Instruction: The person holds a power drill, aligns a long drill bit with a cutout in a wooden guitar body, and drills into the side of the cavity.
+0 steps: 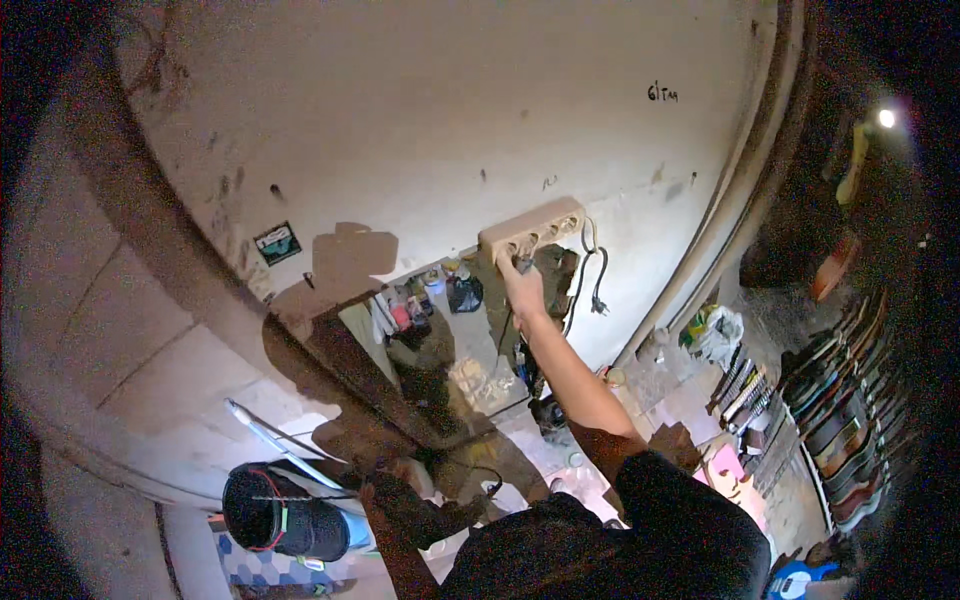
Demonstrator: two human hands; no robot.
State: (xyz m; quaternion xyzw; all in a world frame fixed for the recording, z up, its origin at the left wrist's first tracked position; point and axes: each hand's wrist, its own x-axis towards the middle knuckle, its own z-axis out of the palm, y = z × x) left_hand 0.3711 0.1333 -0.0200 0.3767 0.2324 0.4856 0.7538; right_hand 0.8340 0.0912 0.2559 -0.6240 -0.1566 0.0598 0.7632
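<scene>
My right hand [523, 290] reaches up to a beige power strip [530, 217] fixed to the wall. Its fingers close round a dark plug [523, 265] at the strip's left sockets; whether the prongs are fully in I cannot tell. Low on the left, in shadow, my left hand [370, 492] is closed on what looks like a dark power drill [425, 512]. A long twisted bit [300, 497] points left from it, across a black bucket. A loose black plug [599, 306] hangs on its cord right of the strip.
Bottles and cans [410, 305] stand against the wall beside a black bag [465, 294]. The black bucket [290, 520] and a white pole [275, 440] are at lower left. Stacked guitar bodies [840, 430] fill the right side, near a white plastic bag [720, 335].
</scene>
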